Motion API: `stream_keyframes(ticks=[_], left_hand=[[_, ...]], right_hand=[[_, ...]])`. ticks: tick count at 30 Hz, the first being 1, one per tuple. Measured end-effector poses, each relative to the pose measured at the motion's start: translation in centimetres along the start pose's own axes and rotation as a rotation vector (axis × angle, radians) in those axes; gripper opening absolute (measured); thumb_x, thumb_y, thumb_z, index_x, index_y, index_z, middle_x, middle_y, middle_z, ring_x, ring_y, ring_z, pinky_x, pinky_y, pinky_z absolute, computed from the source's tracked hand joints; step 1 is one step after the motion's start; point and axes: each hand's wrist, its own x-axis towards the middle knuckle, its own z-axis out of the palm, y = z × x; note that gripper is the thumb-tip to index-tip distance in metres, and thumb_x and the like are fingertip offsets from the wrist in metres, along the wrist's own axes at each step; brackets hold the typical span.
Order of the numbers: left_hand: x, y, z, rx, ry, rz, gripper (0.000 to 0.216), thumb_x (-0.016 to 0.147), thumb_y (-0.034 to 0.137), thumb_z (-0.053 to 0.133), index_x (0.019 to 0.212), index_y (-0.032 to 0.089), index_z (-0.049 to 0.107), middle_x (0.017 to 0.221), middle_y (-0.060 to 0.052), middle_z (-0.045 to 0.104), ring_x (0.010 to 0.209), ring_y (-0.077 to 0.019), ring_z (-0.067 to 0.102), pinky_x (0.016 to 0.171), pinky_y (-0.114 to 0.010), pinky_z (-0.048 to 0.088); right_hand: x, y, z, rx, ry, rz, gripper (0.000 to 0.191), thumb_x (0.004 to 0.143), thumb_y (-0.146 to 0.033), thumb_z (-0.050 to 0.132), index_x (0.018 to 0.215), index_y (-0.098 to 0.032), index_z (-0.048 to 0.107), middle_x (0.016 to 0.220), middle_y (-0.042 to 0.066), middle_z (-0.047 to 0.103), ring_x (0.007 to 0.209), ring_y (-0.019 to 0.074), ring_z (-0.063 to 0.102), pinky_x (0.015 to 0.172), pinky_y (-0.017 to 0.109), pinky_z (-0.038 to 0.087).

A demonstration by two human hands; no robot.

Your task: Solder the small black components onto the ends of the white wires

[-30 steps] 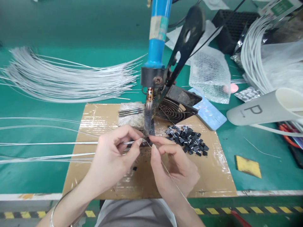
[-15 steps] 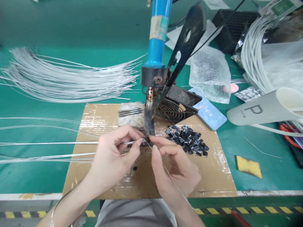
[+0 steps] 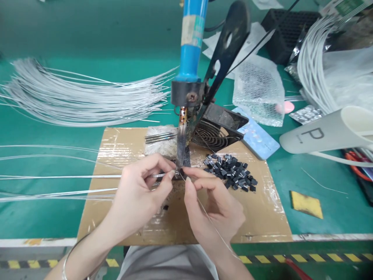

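My left hand [image 3: 144, 186] is closed in a pinch on a white wire [image 3: 105, 176] that runs in from the left. My right hand [image 3: 214, 204] is closed on a thin strand of solder wire [image 3: 211, 220], which trails down over the wrist. A blue-handled soldering iron [image 3: 190, 58] hangs upright in a black bracket [image 3: 227, 46], its tip [image 3: 181, 151] pointing down between my fingertips. The fingertips of both hands nearly meet right at the tip. The small joint there is mostly hidden by fingers.
Small black parts [image 3: 230, 171] lie heaped on the cardboard [image 3: 128, 229], right of my hands. Behind are a fan [image 3: 212, 134] and a white pad [image 3: 159, 146] with several metal pins. A wire bundle [image 3: 87, 97] lies left; a cup [image 3: 320, 132], phone [image 3: 258, 136] and yellow sponge [image 3: 306, 204] right.
My right hand has shifted slightly left. The soldering iron and its bracket have also moved a little left. My left hand keeps its place and its pinch.
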Motion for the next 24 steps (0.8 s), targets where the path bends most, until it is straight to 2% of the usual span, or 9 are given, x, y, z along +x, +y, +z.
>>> stream_keyframes(ticks=[18, 24], left_hand=[[-0.23, 0.09, -0.18, -0.023, -0.012, 0.020, 0.011, 0.081, 0.015, 0.071, 0.071, 0.021, 0.070, 0.070, 0.003, 0.075, 0.062, -0.0109, 0.062, 0.058, -0.017, 0.048], [-0.22, -0.06, -0.19, -0.019, -0.012, 0.016, 0.011, 0.081, 0.015, 0.071, 0.072, 0.020, 0.070, 0.072, 0.003, 0.076, 0.063, -0.0113, 0.064, 0.059, -0.018, 0.049]], right_hand=[[-0.02, -0.26, 0.03, -0.051, 0.014, -0.058, 0.019, 0.093, -0.002, 0.074, 0.095, -0.021, 0.069, 0.108, 0.003, 0.085, 0.098, 0.0124, 0.083, 0.093, 0.020, 0.064], [0.12, -0.10, 0.02, -0.054, 0.013, -0.044, 0.019, 0.093, -0.004, 0.074, 0.095, -0.022, 0.069, 0.107, 0.004, 0.086, 0.097, 0.0148, 0.084, 0.091, 0.024, 0.066]])
